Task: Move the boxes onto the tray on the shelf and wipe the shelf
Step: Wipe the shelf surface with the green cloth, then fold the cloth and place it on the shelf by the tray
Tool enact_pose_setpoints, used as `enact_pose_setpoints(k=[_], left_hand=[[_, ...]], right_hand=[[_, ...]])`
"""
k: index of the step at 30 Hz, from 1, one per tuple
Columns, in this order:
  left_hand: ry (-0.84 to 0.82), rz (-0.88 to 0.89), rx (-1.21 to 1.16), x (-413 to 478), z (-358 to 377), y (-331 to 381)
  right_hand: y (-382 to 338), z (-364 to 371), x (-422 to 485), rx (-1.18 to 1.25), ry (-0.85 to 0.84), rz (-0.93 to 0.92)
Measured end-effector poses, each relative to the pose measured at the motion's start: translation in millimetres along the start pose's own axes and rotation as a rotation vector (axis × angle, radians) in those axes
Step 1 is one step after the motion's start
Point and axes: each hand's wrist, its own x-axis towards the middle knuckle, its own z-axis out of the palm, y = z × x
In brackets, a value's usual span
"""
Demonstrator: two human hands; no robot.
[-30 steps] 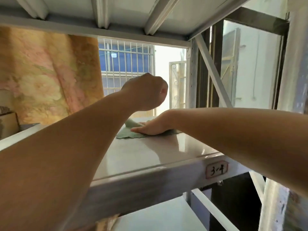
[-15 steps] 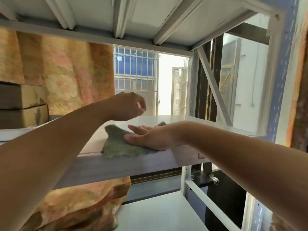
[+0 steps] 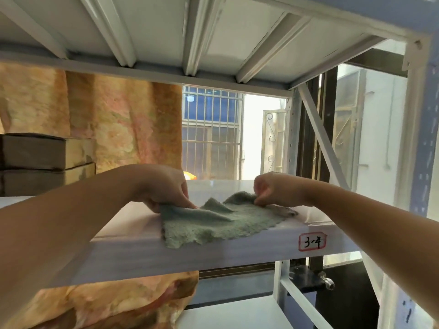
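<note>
A green cloth [image 3: 213, 224] lies spread on the white shelf [image 3: 261, 252], one edge drooping over the shelf's front lip. My left hand [image 3: 164, 188] pinches the cloth's left corner and lifts it slightly. My right hand [image 3: 273, 189] pinches the cloth's far right edge. Two brown boxes [image 3: 40, 165] sit stacked at the far left of the same shelf. No tray can be made out under them.
A label reading 3-4 [image 3: 312, 242] is stuck on the shelf's front. The upper shelf [image 3: 213, 39] hangs close overhead. A diagonal brace [image 3: 323, 141] and upright post [image 3: 422, 138] stand at right. An orange patterned curtain [image 3: 114, 119] hangs behind, and a lower shelf [image 3: 232, 312] shows below.
My right hand went from pressing flat on the cloth to pinching its far edge. My left hand dropped from a raised fist to grip the cloth's left corner. The cloth is now spread wider.
</note>
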Motion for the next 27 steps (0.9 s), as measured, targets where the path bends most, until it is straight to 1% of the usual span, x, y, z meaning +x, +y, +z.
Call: enact_pose_setpoints(k=[2,4,6,8,10,13,15,17,19,21,23,24,25,27], left_hand=[[0.043,0.015,-0.014,2,-4,3],[0.143,0.034,0.034,9,-6,6],[0.263,0.042,0.133,19,-7,8],[0.357,0.028,0.170,32,-9,2],[0.401,0.014,0.068,41,-13,-6],[0.447,0.072,-0.122,51,-16,-16],[0.470,0.116,-0.248,54,-15,-21],[0.479,0.130,-0.358,54,-16,-25],[0.458,0.137,-0.538,51,-19,-28],[0.362,0.148,-0.729,46,-19,-29],[0.239,0.142,-0.825,42,-16,-29],[0.211,0.129,-0.862,42,-13,-29],[0.216,0.108,-0.907,43,-12,-29],[0.288,0.065,-1.020,46,-12,-29]], right_hand=[[6,-2,7,0.072,0.100,-0.016],[7,-5,13,0.264,0.181,0.011],[6,-9,22,0.434,0.250,0.050],[3,-12,32,0.472,0.334,0.086],[-1,-15,44,0.424,0.412,0.111],[-6,-20,60,0.348,0.514,0.162],[-10,-24,69,0.364,0.591,0.171],[-18,-29,78,0.430,0.682,0.173],[-27,-32,86,0.525,0.766,0.183],[-34,-29,90,0.609,0.826,0.194],[-38,-21,93,0.647,0.861,0.194],[-39,-14,95,0.641,0.876,0.180],[-40,-8,96,0.620,0.882,0.156],[-45,-1,97,0.584,0.863,0.072]])
